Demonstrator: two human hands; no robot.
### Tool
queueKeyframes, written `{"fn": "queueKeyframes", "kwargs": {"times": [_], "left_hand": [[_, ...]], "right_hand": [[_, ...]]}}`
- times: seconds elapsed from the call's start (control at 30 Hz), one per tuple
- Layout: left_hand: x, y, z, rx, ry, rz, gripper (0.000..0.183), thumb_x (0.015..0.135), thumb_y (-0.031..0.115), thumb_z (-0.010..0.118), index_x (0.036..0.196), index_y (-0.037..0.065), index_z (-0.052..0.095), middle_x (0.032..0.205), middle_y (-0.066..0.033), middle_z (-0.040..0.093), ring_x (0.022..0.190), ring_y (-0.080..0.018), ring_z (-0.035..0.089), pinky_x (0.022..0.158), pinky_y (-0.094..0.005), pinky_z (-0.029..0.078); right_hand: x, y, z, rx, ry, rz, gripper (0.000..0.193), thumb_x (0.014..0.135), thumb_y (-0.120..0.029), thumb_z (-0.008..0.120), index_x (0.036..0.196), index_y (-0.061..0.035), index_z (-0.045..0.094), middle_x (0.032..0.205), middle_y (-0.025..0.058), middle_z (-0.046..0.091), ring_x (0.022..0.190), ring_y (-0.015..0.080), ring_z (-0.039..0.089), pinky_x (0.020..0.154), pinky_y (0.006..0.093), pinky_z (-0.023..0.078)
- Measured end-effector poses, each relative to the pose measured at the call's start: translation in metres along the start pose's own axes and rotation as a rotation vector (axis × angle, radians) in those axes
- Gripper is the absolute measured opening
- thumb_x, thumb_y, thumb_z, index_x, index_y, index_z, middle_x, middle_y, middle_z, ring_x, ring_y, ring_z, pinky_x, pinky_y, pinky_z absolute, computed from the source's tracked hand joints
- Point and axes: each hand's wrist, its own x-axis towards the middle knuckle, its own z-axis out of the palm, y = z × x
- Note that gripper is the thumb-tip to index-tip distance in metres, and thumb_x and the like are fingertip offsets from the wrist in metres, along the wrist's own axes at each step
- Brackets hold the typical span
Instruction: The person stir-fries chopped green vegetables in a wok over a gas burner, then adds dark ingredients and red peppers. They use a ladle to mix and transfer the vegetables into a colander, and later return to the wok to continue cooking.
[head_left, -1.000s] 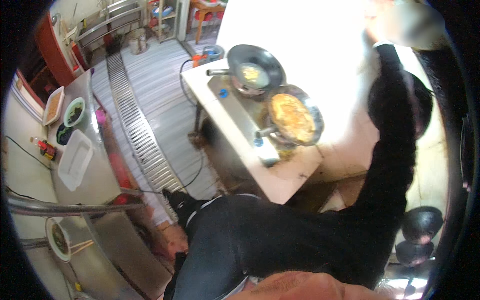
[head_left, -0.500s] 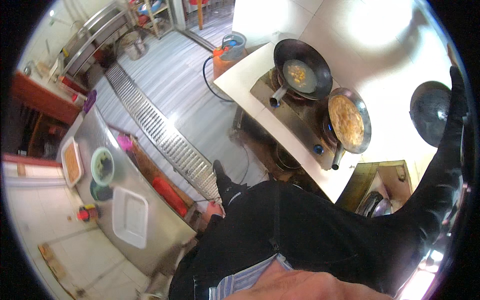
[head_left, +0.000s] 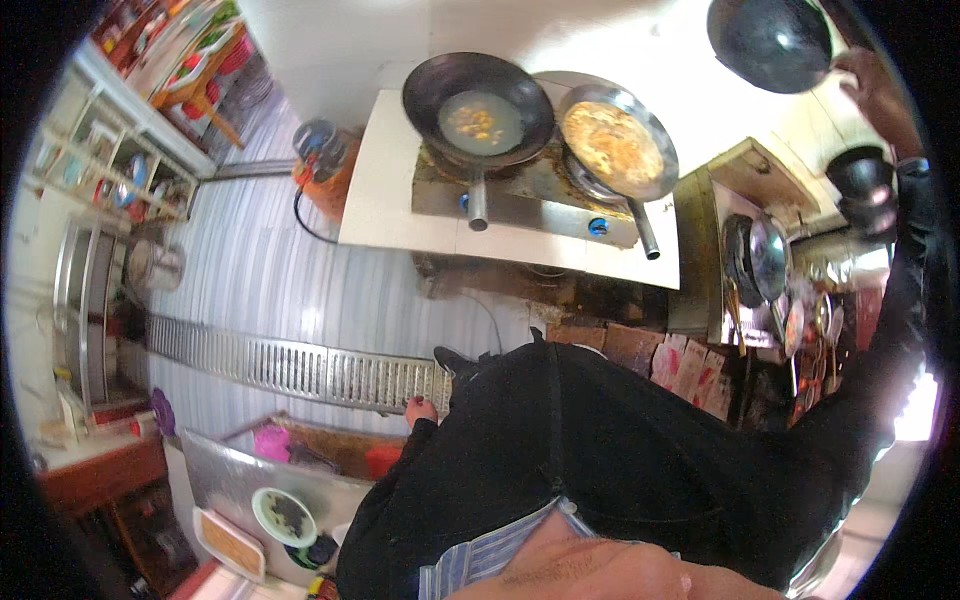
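Observation:
My right arm is stretched up along the right edge, and my right hand (head_left: 880, 95) is at the rim of a black wok (head_left: 770, 45) against the pale wall. Its fingers are blurred, so whether they grip the rim or only touch it does not show. Low at my side, my left hand (head_left: 422, 410) has its fingers curled; anything inside them is hidden. On the stove (head_left: 530, 215), a dark wok (head_left: 420, 95) holds clear liquid with yellow pieces. Beside it, a pan (head_left: 664, 180) contains a browned, pale-yellow layer of food (head_left: 610, 145).
An orange gas cylinder (head_left: 322, 185) with a black hose stands left of the stove. Behind my left hand are a floor drain grate (head_left: 300, 370) and a steel table (head_left: 215, 465) bearing a pale green bowl (head_left: 262, 500). Pans and utensils crowd another cooking area (head_left: 765, 260) at right.
My view has swung to the right, bringing the stove nearly level and more of the right-hand cooking area into sight. My right hand has moved to the rim of the wok by the wall.

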Motion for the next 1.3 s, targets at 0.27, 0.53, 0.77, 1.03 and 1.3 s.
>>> {"fn": "queueKeyframes", "kwargs": {"times": [0.27,0.53,0.77,1.03,1.3], "left_hand": [[0.061,0.062,-0.018,0.093,-0.045,0.182,0.033,0.082,0.022,0.061,0.109,0.004,0.068,0.103,-0.0172,0.072,0.1,-0.0343,0.067,0.088,-0.0431,0.052],[0.147,0.067,0.042,0.312,-0.139,0.636,0.029,0.081,0.023,0.063,0.1,0.003,0.068,0.095,-0.0198,0.072,0.091,-0.0384,0.068,0.08,-0.0444,0.055],[0.179,0.119,0.051,0.236,-0.189,0.718,0.021,0.072,0.024,0.065,0.085,0.008,0.069,0.082,-0.016,0.07,0.084,-0.0378,0.067,0.079,-0.046,0.054],[0.184,0.151,0.054,0.209,-0.08,0.762,0.015,0.075,0.019,0.062,0.083,0.009,0.069,0.088,-0.0163,0.07,0.089,-0.0377,0.066,0.081,-0.0473,0.053],[0.165,0.144,0.044,0.355,-0.237,0.737,0.017,0.076,0.022,0.064,0.085,0.01,0.072,0.088,-0.0143,0.071,0.088,-0.0359,0.068,0.08,-0.0458,0.054]], "right_hand": [[-0.139,-0.082,0.002,-0.174,-0.659,0.23,0.012,0.064,-0.001,0.072,0.066,-0.0108,0.066,0.077,0.0118,0.063,0.084,0.0307,0.064,0.074,0.043,0.048],[-0.156,-0.083,-0.113,-0.199,0.11,0.215,0.02,0.084,-0.006,0.062,0.101,-0.0089,0.07,0.093,0.0108,0.064,0.076,0.0265,0.065,0.065,0.0386,0.052],[-0.307,-0.006,-0.317,-1.142,0.729,0.977,0.021,0.091,-0.021,0.065,0.108,-0.0097,0.071,0.101,0.0081,0.07,0.08,0.0223,0.07,0.067,0.0332,0.053],[-0.443,0.141,-0.439,-0.679,0.093,1.427,0.024,0.094,-0.023,0.054,0.1,-0.0053,0.068,0.103,0.0107,0.07,0.084,0.025,0.069,0.074,0.0389,0.053],[-0.381,0.095,-0.377,0.529,1.117,1.088,0.047,0.099,-0.029,0.047,0.139,-0.0041,0.052,0.14,0.0083,0.056,0.124,0.0146,0.053,0.101,0.0313,0.043]]}}
